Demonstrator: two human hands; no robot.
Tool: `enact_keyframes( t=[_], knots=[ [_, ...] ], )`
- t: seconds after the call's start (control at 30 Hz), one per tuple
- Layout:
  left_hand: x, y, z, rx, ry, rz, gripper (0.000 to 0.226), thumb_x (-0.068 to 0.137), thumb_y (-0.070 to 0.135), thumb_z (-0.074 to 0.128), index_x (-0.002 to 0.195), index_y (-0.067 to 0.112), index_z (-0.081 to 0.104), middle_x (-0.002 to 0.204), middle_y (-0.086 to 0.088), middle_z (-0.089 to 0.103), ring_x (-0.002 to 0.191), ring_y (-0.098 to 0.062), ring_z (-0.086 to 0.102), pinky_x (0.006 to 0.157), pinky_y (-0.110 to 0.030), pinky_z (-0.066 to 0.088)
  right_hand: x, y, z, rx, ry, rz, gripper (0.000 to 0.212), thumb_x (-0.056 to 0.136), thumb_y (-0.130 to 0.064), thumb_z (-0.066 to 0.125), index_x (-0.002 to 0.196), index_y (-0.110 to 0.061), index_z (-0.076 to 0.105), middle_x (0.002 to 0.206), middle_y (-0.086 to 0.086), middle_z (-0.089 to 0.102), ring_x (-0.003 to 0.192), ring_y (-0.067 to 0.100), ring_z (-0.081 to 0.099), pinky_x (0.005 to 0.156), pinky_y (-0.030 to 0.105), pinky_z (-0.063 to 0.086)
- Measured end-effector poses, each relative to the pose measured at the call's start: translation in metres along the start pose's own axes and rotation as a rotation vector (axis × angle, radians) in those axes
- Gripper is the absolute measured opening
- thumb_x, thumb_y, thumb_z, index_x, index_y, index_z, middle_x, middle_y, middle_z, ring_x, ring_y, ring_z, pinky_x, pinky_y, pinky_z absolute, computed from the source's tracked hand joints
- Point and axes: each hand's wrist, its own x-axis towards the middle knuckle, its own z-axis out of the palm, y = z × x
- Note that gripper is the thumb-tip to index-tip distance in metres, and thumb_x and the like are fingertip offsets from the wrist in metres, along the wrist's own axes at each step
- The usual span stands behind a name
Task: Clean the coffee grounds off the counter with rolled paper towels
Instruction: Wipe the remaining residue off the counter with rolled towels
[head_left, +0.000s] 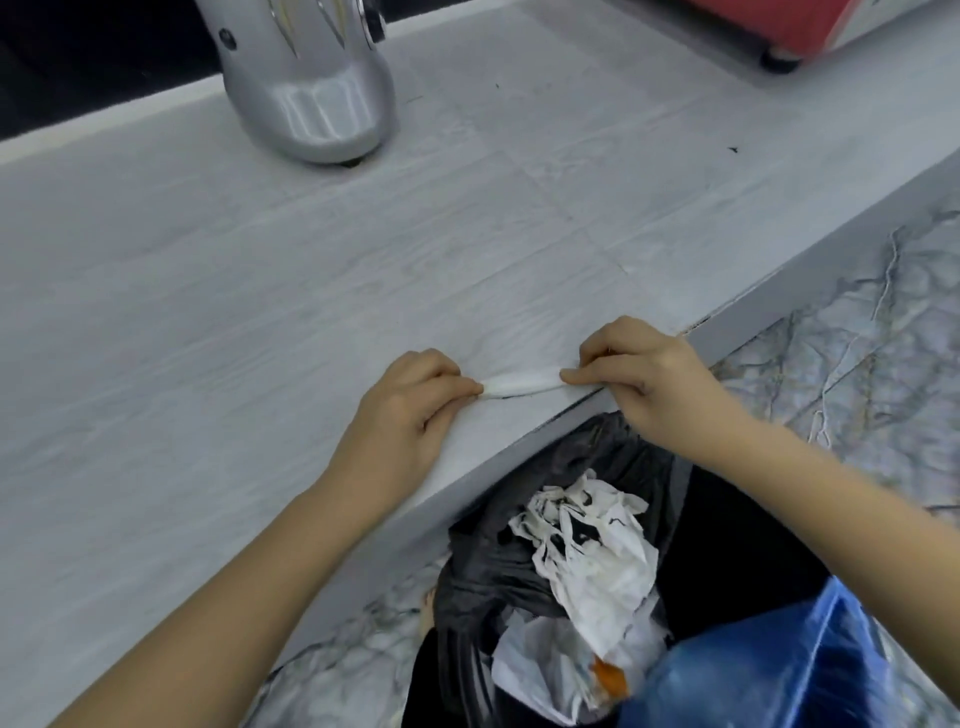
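Note:
A thin white rolled paper towel lies on the pale grey counter, close to its front edge. My left hand pinches the roll's left end and my right hand pinches its right end, fingers curled. A thin dark line of coffee grounds shows right under the roll. Two or three dark specks lie farther back on the counter.
A silver appliance base stands at the back of the counter, a red appliance at the far right corner. Below the counter edge a bin with a black bag holds crumpled stained paper. A blue object sits beside it.

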Motion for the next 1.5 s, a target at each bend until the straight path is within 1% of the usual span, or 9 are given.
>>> enact_keyframes(
  t=[0.17, 0.27, 0.5, 0.67, 0.83, 0.93, 1.13, 1.27, 1.5],
  knots=[
    [-0.038, 0.032, 0.006, -0.031, -0.018, -0.018, 0.026, 0.097, 0.021, 0.053, 0.103, 0.009, 0.075, 0.094, 0.000, 0.063, 0.088, -0.014, 0.056, 0.078, -0.020, 0.044, -0.037, -0.019, -0.005, -0.006, -0.072, -0.045, 0.042, 0.076, 0.018, 0.050, 0.098, -0.007, 0.076, 0.094, 0.007, 0.063, 0.085, 0.023, 0.060, 0.068, 0.031, 0.048],
    [-0.043, 0.036, -0.001, -0.064, -0.034, -0.064, 0.016, 0.096, 0.016, 0.060, 0.102, 0.012, 0.075, 0.095, 0.004, 0.062, 0.088, -0.012, 0.057, 0.077, -0.017, 0.042, -0.034, -0.024, -0.014, 0.065, -0.060, -0.033, 0.041, 0.077, 0.017, 0.052, 0.097, -0.009, 0.076, 0.093, 0.004, 0.063, 0.084, 0.018, 0.060, 0.070, 0.026, 0.048],
    [0.019, -0.017, -0.050, -0.079, 0.068, -0.218, 0.013, 0.091, 0.007, 0.067, 0.097, 0.013, 0.076, 0.096, 0.001, 0.061, 0.082, -0.001, 0.054, 0.070, -0.009, 0.038, 0.081, -0.001, 0.001, 0.108, -0.043, -0.025, 0.026, 0.083, 0.011, 0.066, 0.092, -0.010, 0.078, 0.086, 0.003, 0.063, 0.077, -0.009, 0.050, 0.071, 0.004, 0.034],
    [0.084, -0.101, -0.089, 0.038, 0.157, -0.250, 0.011, 0.091, 0.011, 0.068, 0.096, 0.018, 0.075, 0.090, 0.000, 0.063, 0.076, 0.000, 0.052, 0.070, -0.009, 0.037, 0.197, 0.025, 0.035, 0.136, 0.038, 0.026, 0.022, 0.085, 0.006, 0.065, 0.089, -0.011, 0.078, 0.087, -0.001, 0.064, 0.078, 0.009, 0.061, 0.074, 0.006, 0.042],
    [0.132, -0.172, -0.110, 0.135, 0.218, -0.243, 0.011, 0.091, 0.012, 0.068, 0.096, 0.018, 0.075, 0.092, 0.003, 0.064, 0.080, 0.007, 0.053, 0.073, -0.005, 0.037, 0.276, 0.047, 0.071, 0.101, 0.072, 0.045, 0.021, 0.087, 0.002, 0.063, 0.094, -0.012, 0.078, 0.090, 0.001, 0.064, 0.083, 0.014, 0.062, 0.080, 0.014, 0.047],
    [0.148, -0.199, -0.116, 0.160, 0.191, -0.219, 0.013, 0.090, 0.009, 0.067, 0.097, 0.015, 0.075, 0.094, 0.002, 0.064, 0.081, 0.002, 0.053, 0.075, -0.003, 0.037, 0.294, 0.053, 0.083, 0.064, 0.021, 0.041, 0.022, 0.089, 0.001, 0.062, 0.099, -0.011, 0.077, 0.092, -0.007, 0.056, 0.087, 0.009, 0.055, 0.081, 0.003, 0.036],
    [0.148, -0.216, -0.121, 0.183, 0.062, -0.143, 0.020, 0.095, 0.003, 0.059, 0.106, 0.010, 0.075, 0.103, 0.003, 0.061, 0.085, 0.008, 0.054, 0.080, -0.002, 0.037, 0.297, 0.056, 0.088, 0.006, -0.051, 0.024, 0.021, 0.091, -0.010, 0.061, 0.105, -0.018, 0.075, 0.095, -0.009, 0.053, 0.090, 0.004, 0.048, 0.083, 0.004, 0.033],
    [0.152, -0.216, -0.119, 0.092, 0.109, -0.215, 0.013, 0.090, 0.017, 0.068, 0.098, 0.014, 0.078, 0.099, 0.004, 0.065, 0.079, -0.008, 0.058, 0.068, -0.009, 0.041, 0.299, 0.049, 0.087, 0.062, -0.027, 0.057, 0.017, 0.086, -0.029, 0.070, 0.098, -0.019, 0.076, 0.099, -0.005, 0.059, 0.094, 0.006, 0.055, 0.088, 0.015, 0.042],
    [0.172, -0.219, -0.117, -0.051, 0.169, -0.301, 0.011, 0.080, 0.020, 0.081, 0.089, 0.016, 0.078, 0.086, 0.006, 0.074, 0.076, -0.003, 0.063, 0.073, -0.019, 0.050, 0.309, 0.046, 0.100, 0.238, 0.122, 0.226, 0.009, 0.078, -0.015, 0.078, 0.086, -0.017, 0.076, 0.087, -0.007, 0.068, 0.083, 0.003, 0.062, 0.079, 0.010, 0.045]
  ],
)
